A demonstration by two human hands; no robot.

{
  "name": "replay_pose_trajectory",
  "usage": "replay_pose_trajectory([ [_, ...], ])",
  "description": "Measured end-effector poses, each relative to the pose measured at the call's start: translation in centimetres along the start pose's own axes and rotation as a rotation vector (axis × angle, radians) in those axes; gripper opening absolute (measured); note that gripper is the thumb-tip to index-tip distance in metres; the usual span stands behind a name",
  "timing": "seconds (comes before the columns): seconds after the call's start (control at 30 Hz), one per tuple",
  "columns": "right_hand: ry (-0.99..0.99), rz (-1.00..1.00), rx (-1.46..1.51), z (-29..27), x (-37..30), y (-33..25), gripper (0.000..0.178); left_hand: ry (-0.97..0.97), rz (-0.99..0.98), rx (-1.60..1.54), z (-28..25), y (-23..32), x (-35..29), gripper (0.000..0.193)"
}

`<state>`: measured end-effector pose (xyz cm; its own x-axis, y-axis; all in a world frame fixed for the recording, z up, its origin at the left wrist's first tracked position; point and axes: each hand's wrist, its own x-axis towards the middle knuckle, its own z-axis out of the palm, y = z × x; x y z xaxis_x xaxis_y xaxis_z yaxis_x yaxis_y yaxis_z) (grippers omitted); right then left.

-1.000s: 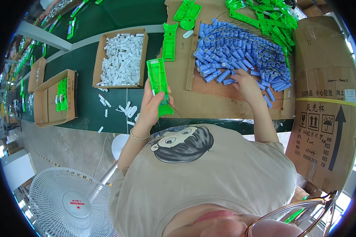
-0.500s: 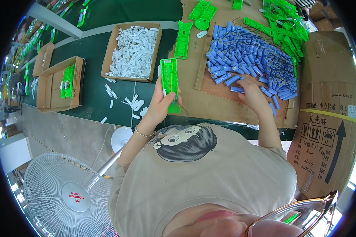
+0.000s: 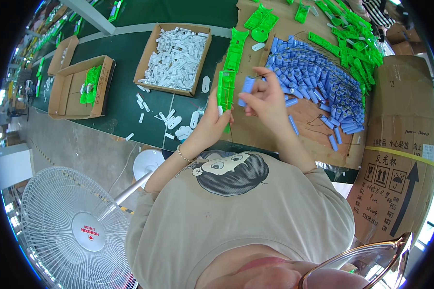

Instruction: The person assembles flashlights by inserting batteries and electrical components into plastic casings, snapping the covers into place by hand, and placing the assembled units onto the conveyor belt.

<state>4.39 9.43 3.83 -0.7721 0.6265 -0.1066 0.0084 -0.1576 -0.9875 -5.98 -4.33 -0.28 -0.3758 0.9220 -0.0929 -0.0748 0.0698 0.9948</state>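
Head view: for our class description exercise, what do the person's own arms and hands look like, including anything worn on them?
The left hand and right hand are both gloveless. A thin beaded bracelet circles the left wrist; none shows on the right. The left sleeve and right sleeve are short, loose and plain grey-beige.

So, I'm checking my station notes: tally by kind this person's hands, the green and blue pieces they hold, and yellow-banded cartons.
Hands (left hand, right hand): 2
Green casing, held: 1
Blue cylinder, held: 1
Yellow-banded carton: 1
Total: 5
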Motion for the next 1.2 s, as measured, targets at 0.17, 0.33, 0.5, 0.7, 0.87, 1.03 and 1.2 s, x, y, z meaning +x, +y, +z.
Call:
replay_pose_trajectory([
  [0.17, -0.079, -0.083, -0.172, 2.9, 1.1, 1.0, 0.036, 0.065, -0.008, 0.049, -0.5, 0.8, -0.9, 0.064],
  [0.33, -0.13, -0.201, -0.281, 4.1, 1.5, 1.6, 0.032, 0.098, -0.006, 0.055, -1.5, 0.4, -1.4, 0.064],
  [0.5, -0.214, -0.182, -0.443, 4.1, 1.7, 0.8, 0.031, 0.095, 0.057, 0.087, -2.8, -0.6, -2.2, 0.065],
  [0.7, -0.094, -0.006, -0.019, 5.7, 2.8, 0.5, 0.033, 0.082, 0.134, -0.017, -3.4, 0.8, -3.5, 0.058],
  [0.87, -0.502, 0.244, -0.004, 7.4, 3.9, 0.5, 0.036, 0.175, 0.015, -0.137, -4.6, 0.0, -4.6, 0.046],
  [1.03, -0.64, -0.079, -0.583, 8.5, 11.0, -1.5, 0.025, 0.358, 0.075, -0.383, -6.2, -0.7, -6.3, 0.041],
  [1.2, -0.518, -0.701, -1.315, 10.6, 18.5, 2.1, 0.011, 0.457, 0.096, -0.443, -7.8, -0.4, -7.4, 0.038],
])
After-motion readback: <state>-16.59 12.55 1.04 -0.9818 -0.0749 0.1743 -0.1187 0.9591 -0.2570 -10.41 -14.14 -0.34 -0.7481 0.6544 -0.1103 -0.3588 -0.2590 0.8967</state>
